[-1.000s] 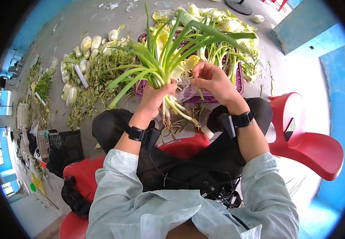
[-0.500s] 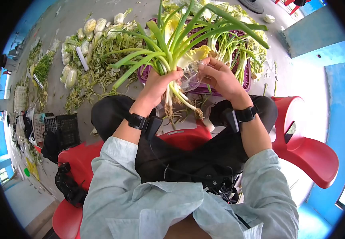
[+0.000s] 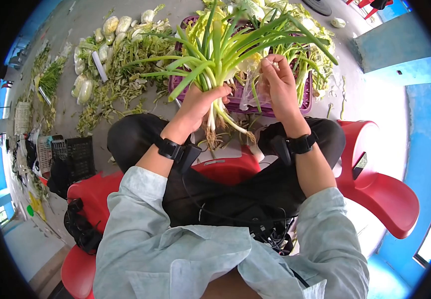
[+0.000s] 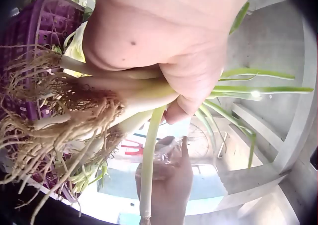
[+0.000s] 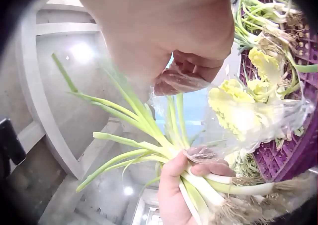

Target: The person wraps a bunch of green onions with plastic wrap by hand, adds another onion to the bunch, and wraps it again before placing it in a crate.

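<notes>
A bunch of green onions with white stalks and brown roots is gripped in my left hand, fingers curled round the stalks. To its right, my right hand pinches a clear plastic film between thumb and fingers. The right wrist view shows the film stretching from the right hand down to the left hand, across the stalks. Yellow cabbage leaves lie behind the film.
A purple crate beyond the hands holds more onions and leaves. Loose greens and white cabbages lie on the floor at the left. A red chair stands at the right, a dark crate at the left.
My right hand has moved slightly up and away from the stalks, and the film hangs longer between the hands. The onion leaves have swung; my left hand still grips the bunch.
</notes>
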Motion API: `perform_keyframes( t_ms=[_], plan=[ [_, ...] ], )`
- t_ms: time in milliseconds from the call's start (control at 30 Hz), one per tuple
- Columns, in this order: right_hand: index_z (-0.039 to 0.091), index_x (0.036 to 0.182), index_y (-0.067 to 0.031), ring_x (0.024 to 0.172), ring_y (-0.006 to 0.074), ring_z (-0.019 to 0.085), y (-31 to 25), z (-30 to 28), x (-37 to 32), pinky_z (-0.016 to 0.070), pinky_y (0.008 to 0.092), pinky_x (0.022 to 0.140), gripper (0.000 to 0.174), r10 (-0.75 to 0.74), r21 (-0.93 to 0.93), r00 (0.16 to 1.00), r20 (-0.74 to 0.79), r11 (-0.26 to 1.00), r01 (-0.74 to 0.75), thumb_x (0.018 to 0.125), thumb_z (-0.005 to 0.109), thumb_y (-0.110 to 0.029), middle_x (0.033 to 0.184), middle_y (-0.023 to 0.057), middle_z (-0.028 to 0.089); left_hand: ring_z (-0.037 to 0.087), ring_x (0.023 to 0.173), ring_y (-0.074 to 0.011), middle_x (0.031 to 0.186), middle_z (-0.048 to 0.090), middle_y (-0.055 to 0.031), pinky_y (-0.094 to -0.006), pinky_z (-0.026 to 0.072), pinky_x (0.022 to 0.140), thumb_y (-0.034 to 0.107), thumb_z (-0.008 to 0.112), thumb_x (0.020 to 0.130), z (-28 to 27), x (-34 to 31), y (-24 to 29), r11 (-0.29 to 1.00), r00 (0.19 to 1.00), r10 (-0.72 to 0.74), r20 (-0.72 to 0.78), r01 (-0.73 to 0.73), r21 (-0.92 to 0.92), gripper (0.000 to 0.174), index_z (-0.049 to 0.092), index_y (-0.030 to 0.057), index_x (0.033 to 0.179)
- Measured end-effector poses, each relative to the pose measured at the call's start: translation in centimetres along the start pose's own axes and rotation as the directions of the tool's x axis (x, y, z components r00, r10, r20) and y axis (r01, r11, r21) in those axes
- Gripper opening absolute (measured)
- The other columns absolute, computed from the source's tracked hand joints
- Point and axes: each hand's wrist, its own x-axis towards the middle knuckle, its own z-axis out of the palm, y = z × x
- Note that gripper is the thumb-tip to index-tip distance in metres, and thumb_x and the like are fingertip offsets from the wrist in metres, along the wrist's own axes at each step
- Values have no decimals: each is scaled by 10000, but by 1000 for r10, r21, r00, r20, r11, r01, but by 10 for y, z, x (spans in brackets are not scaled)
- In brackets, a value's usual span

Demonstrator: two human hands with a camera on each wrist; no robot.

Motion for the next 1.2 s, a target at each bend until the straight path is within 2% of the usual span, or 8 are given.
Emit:
perform_keyframes(
  t_ms=[200,367,467,800,900,1000,1133,1200],
  plan=[
    [594,1067,-58,689,7,464,-2,2,-8,368,194,580,115,-7,-91,982,189,996,24,1056,621,-169,839,-52,576,648,777,-107,956,683,-20,-260,510,660,159,749,922,3,1,7,992,996,-68,-54,62,-107,241,682,44,1123],
    [674,1116,-6,924,72,623,-1,12,-15,506,251,867,160,77,-165,952,296,986,-28,968,617,-22,1019,11,694,654,832,-85,1010,708,-6,-260,523,719,214,750,953,-4,6,-5,993,997,-72,27,75,-95,292,689,42,1181],
    [672,1124,-3,940,75,632,8,13,-15,511,256,887,176,50,-117,910,412,993,-2,953,630,-15,1030,21,701,655,894,-75,1056,719,-10,-263,521,765,252,758,955,4,3,-4,998,997,-32,65,36,-59,339,692,38,1210],
    [723,1050,-43,708,11,539,3,25,-26,464,220,636,143,91,-389,920,381,918,70,911,751,-60,936,-25,713,652,1026,-100,1157,694,-32,-282,530,872,279,718,990,7,3,-24,987,990,-119,73,126,-99,417,634,20,1305],
    [743,1004,-54,701,37,551,6,29,-25,477,236,643,115,73,-362,907,414,928,90,896,777,-74,915,-14,697,640,1075,-110,1182,680,-32,-293,522,898,403,699,998,3,-1,-31,987,990,-48,134,68,-144,498,628,28,1317],
    [751,1006,-46,757,57,585,1,26,-25,485,233,690,99,11,-447,889,458,867,220,909,770,-56,964,-9,657,628,1137,-135,1224,665,-45,-321,521,931,618,593,988,7,8,-31,968,974,-217,62,223,-111,682,599,45,1360],
    [760,970,-55,753,72,576,2,21,-24,478,239,695,74,-106,-575,921,375,753,320,900,785,-60,983,-3,604,606,1216,-187,1343,603,-72,-378,527,985,815,410,925,8,8,-18,908,908,-268,323,349,-229,930,466,73,1483],
    [737,1001,-43,733,53,567,1,18,-22,474,242,675,150,-5,-583,957,291,792,182,882,816,-89,909,-11,602,593,1259,-213,1414,569,-83,-411,534,1004,904,295,878,15,4,-11,929,918,-263,297,324,-179,1054,400,86,1533]
  ],
)
